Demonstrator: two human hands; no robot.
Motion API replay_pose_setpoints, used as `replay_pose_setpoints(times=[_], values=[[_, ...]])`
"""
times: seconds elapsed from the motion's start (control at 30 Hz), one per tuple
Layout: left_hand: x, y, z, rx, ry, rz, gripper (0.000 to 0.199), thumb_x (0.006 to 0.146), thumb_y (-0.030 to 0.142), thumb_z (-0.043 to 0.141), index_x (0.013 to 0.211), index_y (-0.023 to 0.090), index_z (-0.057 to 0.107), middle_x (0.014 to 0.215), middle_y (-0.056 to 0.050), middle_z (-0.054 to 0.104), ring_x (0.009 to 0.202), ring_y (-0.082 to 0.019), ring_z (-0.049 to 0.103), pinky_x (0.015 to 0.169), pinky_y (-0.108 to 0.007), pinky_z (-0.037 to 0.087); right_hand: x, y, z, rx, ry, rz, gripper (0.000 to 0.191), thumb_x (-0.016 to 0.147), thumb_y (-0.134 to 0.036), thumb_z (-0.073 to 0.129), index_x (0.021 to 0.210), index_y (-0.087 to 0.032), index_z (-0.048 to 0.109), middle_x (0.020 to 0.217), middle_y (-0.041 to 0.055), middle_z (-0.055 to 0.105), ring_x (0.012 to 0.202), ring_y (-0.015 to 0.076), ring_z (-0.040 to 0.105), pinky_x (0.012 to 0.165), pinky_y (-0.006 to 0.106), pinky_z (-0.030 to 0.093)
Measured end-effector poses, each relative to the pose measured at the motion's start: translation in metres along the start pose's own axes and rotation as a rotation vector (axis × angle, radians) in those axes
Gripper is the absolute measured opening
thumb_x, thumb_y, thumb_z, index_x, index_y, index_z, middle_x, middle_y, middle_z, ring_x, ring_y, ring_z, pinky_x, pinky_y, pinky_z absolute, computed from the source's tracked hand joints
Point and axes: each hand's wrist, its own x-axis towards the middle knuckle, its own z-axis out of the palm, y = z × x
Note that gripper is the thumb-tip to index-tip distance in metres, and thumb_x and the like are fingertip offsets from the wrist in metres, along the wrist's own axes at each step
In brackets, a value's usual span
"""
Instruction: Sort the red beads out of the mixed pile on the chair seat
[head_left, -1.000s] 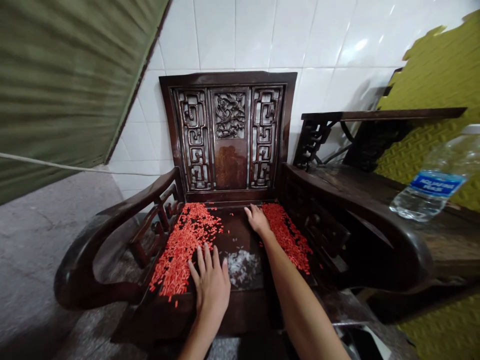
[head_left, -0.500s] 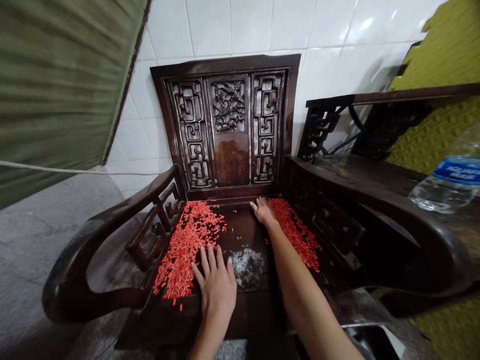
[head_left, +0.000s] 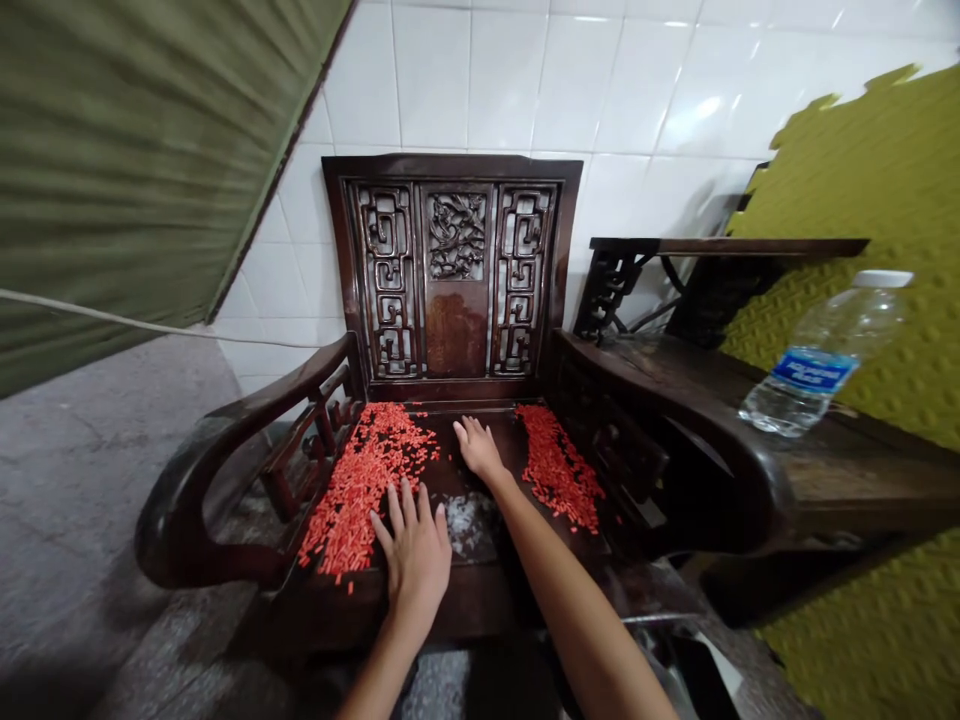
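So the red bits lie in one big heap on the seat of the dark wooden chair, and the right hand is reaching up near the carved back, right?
Not quite. The head view shows the red bits in two separate patches, one on each side of the seat, with bare dark wood between them. The right hand is reaching up near the carved back, as you said.

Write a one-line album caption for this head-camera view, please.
Left hand and right hand rest on the seat of a carved wooden chair among red pellets.
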Motion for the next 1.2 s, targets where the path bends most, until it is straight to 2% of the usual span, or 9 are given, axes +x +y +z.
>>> replay_pose_setpoints(times=[0.2,0.5,0.6,0.73,0.87,1.0,1.2], values=[[-0.001,0.0,-0.001,0.0,0.025,0.008,0.052,0.106,0.034,0.033,0.147,0.011,0.056,0.163,-0.018,0.036,0.154,-0.039,0.024,0.121,-0.07,0.015,-0.004,0.026,-0.016,0.023,0.042,0.002,0.066,0.108,-0.053,0.024,0.154,-0.011,0.046,0.157,0.0134,0.047,0.151,0.0243,0.034,0.127,0.04,0.014],[0.0,0.0,0.0,0.002,0.014,-0.002,0.052,0.106,0.034,0.034,0.147,0.012,0.055,0.162,-0.018,0.037,0.153,-0.039,0.025,0.12,-0.071,0.016,0.008,0.076,-0.04,0.049,0.054,0.07,0.063,0.105,-0.052,0.03,0.149,-0.012,0.052,0.153,0.0142,0.052,0.146,0.0263,0.043,0.125,0.041,0.023],[0.001,0.001,-0.002,-0.014,0.011,-0.013,0.051,0.106,0.034,0.033,0.146,0.011,0.056,0.162,-0.018,0.037,0.154,-0.039,0.025,0.121,-0.07,0.016,0.009,0.074,-0.044,0.088,0.083,0.071,0.068,0.106,-0.053,0.022,0.15,-0.009,0.051,0.153,0.0159,0.052,0.145,0.0251,0.045,0.122,0.039,0.029],[-0.001,0.002,-0.007,-0.05,0.02,-0.021,0.051,0.107,0.034,0.032,0.147,0.012,0.055,0.164,-0.018,0.035,0.155,-0.038,0.023,0.122,-0.07,0.014,0.0,0.052,-0.032,0.155,0.095,0.016,0.073,0.106,-0.054,0.01,0.151,-0.013,0.05,0.154,0.0114,0.052,0.145,0.0203,0.045,0.12,0.035,0.033],[-0.003,0.002,-0.008,-0.074,0.027,-0.03,0.051,0.107,0.034,0.032,0.147,0.013,0.055,0.163,-0.017,0.036,0.155,-0.037,0.023,0.122,-0.069,0.012,-0.015,0.036,-0.018,0.195,0.082,-0.019,0.071,0.106,-0.055,0.015,0.147,-0.012,0.055,0.15,0.0116,0.057,0.142,0.0216,0.049,0.121,0.036,0.034],[-0.004,0.001,-0.002,-0.076,0.029,-0.036,0.054,0.107,0.035,0.032,0.149,0.009,0.052,0.161,-0.017,0.04,0.155,-0.038,0.023,0.123,-0.068,0.014,-0.018,0.047,-0.02,0.194,0.092,-0.011,0.067,0.104,-0.053,0.025,0.146,-0.011,0.056,0.149,0.0146,0.057,0.142,0.0253,0.049,0.122,0.039,0.033],[-0.001,-0.002,0.012,-0.068,-0.019,-0.018,0.058,0.105,0.036,0.033,0.15,0.003,0.049,0.162,-0.019,0.035,0.154,-0.038,0.026,0.124,-0.06,0.023,-0.016,0.079,-0.042,0.151,0.112,0.013,0.065,0.103,-0.049,0.028,0.143,-0.007,0.057,0.146,0.019,0.057,0.14,0.0275,0.051,0.121,0.039,0.035]])
